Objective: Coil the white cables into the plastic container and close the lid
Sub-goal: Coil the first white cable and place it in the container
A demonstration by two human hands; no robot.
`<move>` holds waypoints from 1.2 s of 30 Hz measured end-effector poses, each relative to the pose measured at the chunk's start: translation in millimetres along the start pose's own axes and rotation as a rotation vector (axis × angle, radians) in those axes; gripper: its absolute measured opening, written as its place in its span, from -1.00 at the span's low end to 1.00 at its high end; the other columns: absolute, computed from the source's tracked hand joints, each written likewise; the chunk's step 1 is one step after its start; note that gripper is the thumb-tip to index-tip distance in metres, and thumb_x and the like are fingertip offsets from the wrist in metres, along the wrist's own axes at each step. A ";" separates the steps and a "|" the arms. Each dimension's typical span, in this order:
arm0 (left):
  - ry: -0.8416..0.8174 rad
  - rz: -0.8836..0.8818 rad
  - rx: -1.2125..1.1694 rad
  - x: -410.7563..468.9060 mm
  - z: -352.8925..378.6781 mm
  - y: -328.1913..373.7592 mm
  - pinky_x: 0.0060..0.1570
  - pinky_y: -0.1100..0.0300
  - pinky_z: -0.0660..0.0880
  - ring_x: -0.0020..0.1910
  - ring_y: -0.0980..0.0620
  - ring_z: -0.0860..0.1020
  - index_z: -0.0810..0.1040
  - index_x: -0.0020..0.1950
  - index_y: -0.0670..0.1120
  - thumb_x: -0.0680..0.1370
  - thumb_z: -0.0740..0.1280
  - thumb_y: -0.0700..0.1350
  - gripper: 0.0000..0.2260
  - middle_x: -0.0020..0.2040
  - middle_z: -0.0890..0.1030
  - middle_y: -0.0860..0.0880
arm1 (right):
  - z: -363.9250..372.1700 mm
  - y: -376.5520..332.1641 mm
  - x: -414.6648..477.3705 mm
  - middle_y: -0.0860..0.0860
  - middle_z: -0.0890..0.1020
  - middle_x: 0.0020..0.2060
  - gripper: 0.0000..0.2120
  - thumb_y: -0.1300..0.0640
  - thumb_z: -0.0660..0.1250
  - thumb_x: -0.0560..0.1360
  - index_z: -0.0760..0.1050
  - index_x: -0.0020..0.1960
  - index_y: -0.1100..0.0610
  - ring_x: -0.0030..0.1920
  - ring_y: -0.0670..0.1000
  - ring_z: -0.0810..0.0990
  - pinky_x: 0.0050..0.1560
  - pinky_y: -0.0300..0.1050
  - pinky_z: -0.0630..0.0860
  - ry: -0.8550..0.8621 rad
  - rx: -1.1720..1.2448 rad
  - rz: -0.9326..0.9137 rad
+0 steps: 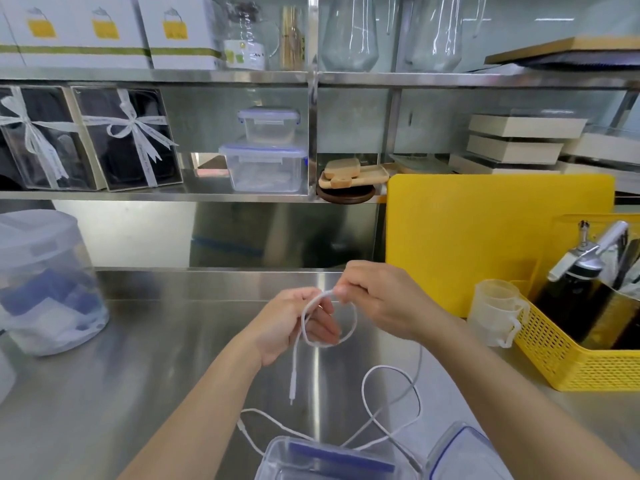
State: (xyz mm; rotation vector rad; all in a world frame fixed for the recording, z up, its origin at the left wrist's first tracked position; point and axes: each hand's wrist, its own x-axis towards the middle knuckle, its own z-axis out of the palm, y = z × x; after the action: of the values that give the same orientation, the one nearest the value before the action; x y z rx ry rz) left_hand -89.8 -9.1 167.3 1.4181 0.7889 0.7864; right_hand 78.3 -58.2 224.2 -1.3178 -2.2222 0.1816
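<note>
Both hands hold one white cable [349, 332] above the steel counter. My left hand [294, 323] grips a small loop of it, and one plug end hangs down below that hand. My right hand [377, 299] pinches the top of the same loop. The rest of the cable [391, 403] trails in loose curves on the counter towards me. A clear plastic container [304, 459] with blue trim sits at the bottom edge, and its lid [460, 452] lies beside it on the right. Whether a second cable lies among the curves is unclear.
A tall round clear container [45, 285] stands at the left. A yellow cutting board [485, 237] leans at the back right, with clear measuring cups [498, 310] and a yellow basket [575, 351] holding a dark bottle. Shelves behind carry boxes and lidded containers.
</note>
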 end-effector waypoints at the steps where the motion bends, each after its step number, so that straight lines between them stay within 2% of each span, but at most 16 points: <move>1: -0.023 -0.004 -0.056 -1.8 3.5 -0.5 -0.28 0.11 0.60 -0.43 -0.06 0.62 0.58 -0.25 -0.15 0.62 0.10 -0.17 -0.66 -0.40 0.65 -0.15 | -0.2 0.5 1.2 -0.05 0.48 -0.29 -0.78 0.09 0.19 0.55 0.51 -0.21 0.13 -0.26 -0.04 0.42 -0.21 -0.02 0.39 0.019 0.005 0.033; 5: -0.103 -0.008 -0.404 -10.4 11.5 -1.5 -0.41 0.17 0.55 -0.68 0.09 0.34 0.50 -0.21 -0.18 0.57 0.09 -0.22 -0.75 -0.61 0.42 -0.02 | 2.3 7.9 -0.3 0.02 0.58 -0.35 -0.76 0.06 0.23 0.53 0.55 -0.21 0.15 -0.31 0.02 0.49 -0.25 0.04 0.44 0.156 0.091 0.114; 8: -0.176 -0.039 -0.625 -19.0 9.4 1.6 -0.48 0.22 0.47 -0.71 0.16 0.23 0.47 -0.21 -0.17 0.54 0.15 -0.12 -0.80 -0.65 0.31 0.05 | 3.6 18.5 -1.7 0.02 0.55 -0.42 -0.81 0.00 0.31 0.47 0.55 -0.16 0.11 -0.38 -0.02 0.45 -0.30 0.04 0.47 0.260 0.166 0.205; 10: -0.243 -0.039 -0.625 -23.7 9.4 3.2 -0.32 0.15 0.55 -0.69 0.17 0.23 0.46 -0.19 -0.16 0.55 0.15 -0.09 -0.79 -0.62 0.30 0.06 | 5.3 25.8 -2.7 -0.02 0.50 -0.47 -0.84 -0.03 0.37 0.41 0.49 -0.17 0.06 -0.42 -0.05 0.41 -0.35 -0.01 0.44 0.320 0.201 0.242; 12: -0.320 -0.024 -0.618 -28.7 11.5 4.7 -0.03 -0.02 0.57 -0.67 0.17 0.24 0.47 -0.18 -0.16 0.60 0.12 -0.12 -0.77 -0.59 0.31 0.07 | 7.2 30.6 -2.6 -0.07 0.49 -0.48 -0.82 -0.03 0.41 0.37 0.44 -0.15 0.00 -0.43 -0.11 0.43 -0.38 -0.18 0.41 0.364 0.231 0.260; 14: -0.363 -0.002 -0.659 -33.2 11.9 6.7 0.05 -0.09 0.55 -0.66 0.18 0.24 0.48 -0.17 -0.16 0.60 0.13 -0.12 -0.77 -0.58 0.32 0.07 | 8.2 33.4 -2.4 -0.08 0.52 -0.46 -0.74 -0.02 0.43 0.35 0.40 -0.06 -0.05 -0.40 -0.19 0.48 -0.38 -0.35 0.42 0.376 0.304 0.286; 16: -0.360 0.021 -0.700 -37.2 9.3 12.3 -0.26 0.08 0.61 -0.68 0.20 0.24 0.46 -0.17 -0.15 0.55 0.20 -0.08 -0.82 -0.58 0.34 0.08 | 9.3 36.8 -3.4 -0.07 0.56 -0.42 -0.70 0.04 0.44 0.36 0.37 -0.02 -0.09 -0.37 -0.24 0.52 -0.32 -0.46 0.42 0.351 0.399 0.302; 18: -0.314 0.054 -0.722 -41.0 3.9 21.6 -0.63 0.32 0.43 -0.68 0.19 0.16 0.41 -0.17 -0.14 0.53 0.22 -0.05 -0.82 -0.56 0.36 0.07 | 12.4 40.0 -6.5 -0.08 0.56 -0.44 -0.75 0.10 0.41 0.40 0.38 -0.04 -0.11 -0.45 -0.22 0.50 -0.42 -0.46 0.39 0.337 0.455 0.296; 19: -0.287 0.079 -0.730 -42.2 0.4 26.9 -0.70 0.39 0.32 -0.66 0.18 0.11 0.39 -0.17 -0.14 0.55 0.20 -0.04 -0.82 -0.55 0.37 0.06 | 14.5 41.6 -8.2 -0.07 0.55 -0.46 -0.78 0.13 0.39 0.43 0.40 -0.04 -0.07 -0.51 -0.19 0.46 -0.50 -0.45 0.35 0.350 0.480 0.292; 22: -0.204 0.165 -0.800 -46.3 -12.3 45.0 -0.77 0.44 0.21 -0.63 0.17 0.07 0.39 -0.19 -0.12 0.57 0.10 -0.04 -0.78 -0.53 0.38 0.04 | 20.4 44.0 -12.2 -0.01 0.51 -0.38 -0.75 0.24 0.36 0.45 0.35 -0.06 -0.05 -0.57 -0.15 0.38 -0.58 -0.36 0.32 0.387 0.608 0.253; 25: -0.307 0.286 -1.079 -53.0 -33.9 66.2 -0.71 0.40 0.25 -0.60 0.17 0.15 0.46 -0.18 -0.20 0.60 0.06 -0.09 -0.71 -0.50 0.36 -0.03 | 25.1 44.0 -15.1 0.02 0.51 -0.30 -0.71 0.27 0.37 0.44 0.37 -0.15 -0.10 -0.52 -0.16 0.41 -0.57 -0.37 0.32 0.416 0.665 0.246; 27: -0.301 0.349 -1.142 -57.6 -48.9 84.0 -0.67 0.40 0.28 -0.57 0.16 0.19 0.48 -0.18 -0.22 0.59 0.09 -0.11 -0.72 -0.46 0.42 -0.07 | 25.1 45.2 -16.7 -0.02 0.53 -0.30 -0.76 0.24 0.39 0.42 0.43 -0.19 -0.08 -0.43 -0.16 0.46 -0.50 -0.37 0.36 0.502 0.546 0.259; 29: -0.100 0.402 -0.984 -60.0 -58.1 98.2 -0.67 0.43 0.36 -0.59 0.20 0.26 0.48 -0.20 -0.15 0.57 0.12 -0.09 -0.76 -0.42 0.50 0.00 | 23.3 44.5 -16.4 -0.03 0.56 -0.30 -0.83 0.24 0.38 0.43 0.49 -0.21 -0.01 -0.36 -0.13 0.46 -0.38 -0.29 0.40 0.528 0.357 0.238; 31: 0.049 0.430 -0.823 -58.4 -61.0 105.4 -0.60 0.37 0.48 -0.56 0.20 0.48 0.46 -0.15 -0.11 0.61 0.09 -0.05 -0.75 -0.29 0.66 0.01 | 21.7 37.6 -16.0 -0.01 0.59 -0.31 -0.86 0.30 0.36 0.44 0.55 -0.22 0.09 -0.34 -0.08 0.50 -0.34 -0.18 0.45 0.462 0.043 0.110; 33: 0.108 0.423 -0.715 -55.0 -60.2 107.6 -0.46 0.21 0.60 -0.38 0.09 0.66 0.48 -0.15 -0.12 0.63 0.06 -0.02 -0.70 -0.07 0.72 -0.08 | 18.8 25.3 -15.9 -0.02 0.60 -0.36 -0.88 0.29 0.39 0.39 0.56 -0.27 0.10 -0.40 -0.02 0.53 -0.47 -0.19 0.45 0.360 -0.274 -0.110; 36: 0.131 0.375 -0.589 -49.8 -56.4 102.6 -0.27 -0.02 0.63 -0.10 -0.12 0.69 0.51 -0.19 -0.10 0.63 0.06 -0.01 -0.66 0.10 0.68 -0.12 | 9.2 2.2 -14.4 -0.01 0.64 -0.27 -0.92 0.13 0.31 0.47 0.59 -0.14 0.07 -0.28 0.00 0.57 -0.37 -0.12 0.47 0.066 -0.372 -0.220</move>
State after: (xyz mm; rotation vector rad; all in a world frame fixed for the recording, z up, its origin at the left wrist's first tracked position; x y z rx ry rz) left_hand -164.2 -20.9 269.9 0.9913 0.3369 1.2888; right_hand 80.6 -67.8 210.1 -1.2241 -2.3993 -0.3676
